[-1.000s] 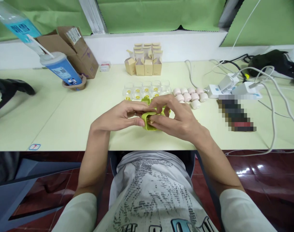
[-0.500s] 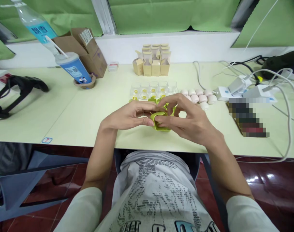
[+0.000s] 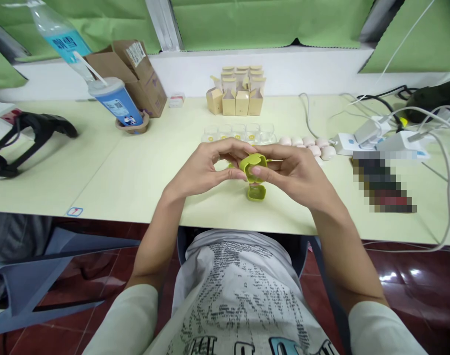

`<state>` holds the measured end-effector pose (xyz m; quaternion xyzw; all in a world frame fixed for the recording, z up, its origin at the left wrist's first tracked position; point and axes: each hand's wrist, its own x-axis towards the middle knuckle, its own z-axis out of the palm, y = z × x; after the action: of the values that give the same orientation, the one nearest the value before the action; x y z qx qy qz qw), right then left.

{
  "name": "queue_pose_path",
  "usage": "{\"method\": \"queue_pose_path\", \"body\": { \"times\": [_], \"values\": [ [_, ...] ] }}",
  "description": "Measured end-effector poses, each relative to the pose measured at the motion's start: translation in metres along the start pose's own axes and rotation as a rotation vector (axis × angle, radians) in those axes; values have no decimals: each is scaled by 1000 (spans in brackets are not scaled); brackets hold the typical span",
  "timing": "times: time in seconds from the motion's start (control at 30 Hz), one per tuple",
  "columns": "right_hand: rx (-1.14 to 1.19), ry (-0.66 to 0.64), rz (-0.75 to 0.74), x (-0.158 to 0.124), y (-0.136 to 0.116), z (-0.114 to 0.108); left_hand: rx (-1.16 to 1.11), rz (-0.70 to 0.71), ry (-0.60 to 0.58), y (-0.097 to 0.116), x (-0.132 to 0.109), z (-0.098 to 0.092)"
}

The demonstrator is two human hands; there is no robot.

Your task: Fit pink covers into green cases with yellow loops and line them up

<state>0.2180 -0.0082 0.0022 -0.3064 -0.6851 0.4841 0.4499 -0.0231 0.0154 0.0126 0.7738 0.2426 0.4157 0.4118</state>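
Note:
Between my fingers is a yellow-green hollow cup-like piece (image 3: pixel 251 161), its opening facing me. My left hand (image 3: pixel 215 165) pinches its left side with thumb and fingers. On the other side my right hand (image 3: pixel 297 170) grips it, the thumb at the opening. A second yellow-green piece (image 3: pixel 256 193) stands on the table just below the held one. Behind my hands, clear cups (image 3: pixel 239 132) with yellow marks sit in a row, partly covered by my fingers. Pale pink rounded pieces (image 3: pixel 314 150) lie grouped to the right of them.
Small cardboard boxes (image 3: pixel 242 102) with raised flaps stand by the wall. At left are a blue drink cup (image 3: pixel 119 106), a plastic bottle (image 3: pixel 64 42), a brown carton (image 3: pixel 151 88) and a black stand-like object (image 3: pixel 28 138). A power strip (image 3: pixel 349 143) with cables and a pixelated object (image 3: pixel 384 185) occupy the right.
Both hands have risen slightly and shifted right with the yellow-green piece, turning it. My right thumb now rests at its opening. The second yellow-green piece below is now plainly visible.

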Motion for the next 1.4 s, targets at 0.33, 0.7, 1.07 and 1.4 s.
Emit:
{"method": "queue_pose_path", "body": {
  "times": [0.33, 0.7, 1.07, 1.4],
  "values": [
    [81, 113, -85, 3, 4, 2, -118, -28, 107, 1, -1, -2],
    [101, 73, -114, 5, 14, 13, -134, -82, 235, -8, 3, 15],
    [142, 105, -87, 6, 14, 22, -46, -86, 214, -1, 3, 7],
    [-361, 248, -47, 29, 12, 10, 634, -367, 322, -6, -21, -72]
  ]
}}
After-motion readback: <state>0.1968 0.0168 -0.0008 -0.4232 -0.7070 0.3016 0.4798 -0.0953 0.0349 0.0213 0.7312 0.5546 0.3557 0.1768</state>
